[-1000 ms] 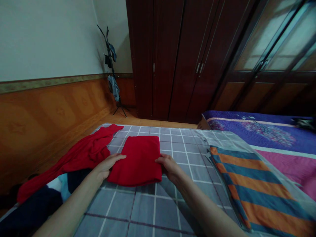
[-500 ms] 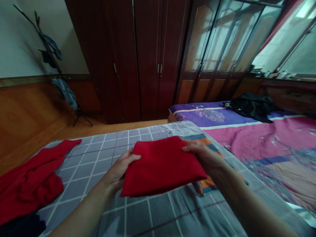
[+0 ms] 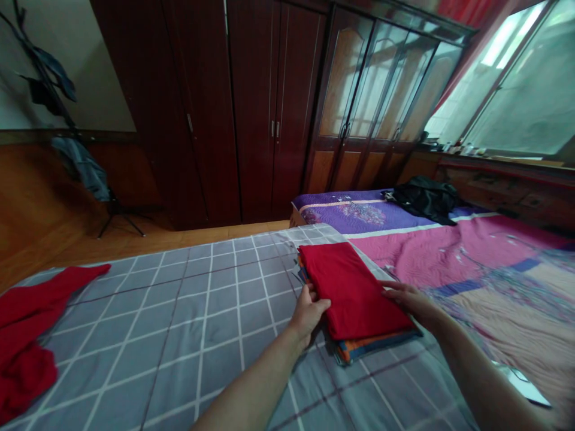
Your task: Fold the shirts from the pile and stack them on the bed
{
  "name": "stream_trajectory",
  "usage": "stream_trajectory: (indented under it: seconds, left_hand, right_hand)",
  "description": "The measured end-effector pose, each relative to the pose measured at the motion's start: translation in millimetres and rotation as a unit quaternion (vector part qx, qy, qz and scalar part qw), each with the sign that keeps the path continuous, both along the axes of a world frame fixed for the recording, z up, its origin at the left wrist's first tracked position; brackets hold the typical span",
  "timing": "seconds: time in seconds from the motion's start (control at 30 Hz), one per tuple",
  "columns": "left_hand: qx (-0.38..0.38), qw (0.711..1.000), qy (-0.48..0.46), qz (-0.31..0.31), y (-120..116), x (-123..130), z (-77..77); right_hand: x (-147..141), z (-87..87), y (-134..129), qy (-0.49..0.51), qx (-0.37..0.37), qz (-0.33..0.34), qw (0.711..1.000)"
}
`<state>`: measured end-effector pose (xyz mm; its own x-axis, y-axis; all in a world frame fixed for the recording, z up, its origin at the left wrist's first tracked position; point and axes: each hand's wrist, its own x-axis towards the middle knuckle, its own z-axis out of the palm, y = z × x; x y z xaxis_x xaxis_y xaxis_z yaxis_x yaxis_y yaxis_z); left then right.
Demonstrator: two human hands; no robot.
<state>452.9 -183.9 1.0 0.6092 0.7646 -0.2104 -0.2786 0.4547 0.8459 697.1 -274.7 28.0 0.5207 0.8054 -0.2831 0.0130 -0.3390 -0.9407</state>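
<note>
A folded red cloth (image 3: 350, 290) lies flat on a folded stack with orange and blue stripes (image 3: 377, 344), which shows only along its near edge. My left hand (image 3: 309, 311) rests against the cloth's left side, fingers curled at the edge. On the right side, my right hand (image 3: 411, 299) lies with its fingers stretched over the cloth's edge. Neither hand seems to grip it. Both stand on a grey checked bedsheet (image 3: 202, 335). A loose, crumpled red garment (image 3: 27, 341) lies well to the left of my left hand.
A pink and purple quilted bedspread (image 3: 449, 251) lies to the right, with a black garment (image 3: 424, 199) at its far end. A dark wooden wardrobe (image 3: 251, 114) stands beyond, and a coat stand (image 3: 76, 155) stands at the far left.
The folded red cloth has gone from being held in both hands above the sheet to lying on the striped stack. My hands have moved right, and the view has turned slightly right.
</note>
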Motion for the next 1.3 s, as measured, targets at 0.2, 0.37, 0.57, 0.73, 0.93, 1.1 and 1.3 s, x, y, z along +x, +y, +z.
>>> stream_trajectory:
  seconds: [0.2, 0.37, 0.57, 0.73, 0.93, 1.1, 1.3]
  left_hand:
    - [0.062, 0.995, 0.051, -0.051, -9, -5, 0.2]
    - [0.148, 0.986, 0.062, -0.046, -24, 2, 2.3]
    - [0.259, 0.958, 0.112, -0.053, -30, 3, 6.5]
    - [0.319, 0.923, 0.195, -0.091, -34, -6, 7.5]
    - [0.349, 0.919, 0.171, -0.068, -31, -5, 6.0]
    - [0.197, 0.976, 0.091, -0.016, 4, 10, 4.3]
    - [0.303, 0.949, 0.090, 0.014, 2, 21, 14.0]
  right_hand:
    - [18, -23.3, 0, 0.067, -0.009, 0.003, 0.998]
    - [22, -24.6, -2, 0.088, 0.012, -0.023, 0.996]
    - [14, -23.3, -4, 0.036, 0.015, -0.079, 0.996]
    - [19, -27.3, -3, 0.034, 0.015, -0.094, 0.995]
    - [22, -32.6, -2, 0.001, 0.002, -0.096, 0.995]
    - [21, -32.2, 0, 0.011, 0.000, -0.078, 0.997]
    - [26, -35.7, 1, -0.001, 0.011, -0.067, 0.998]
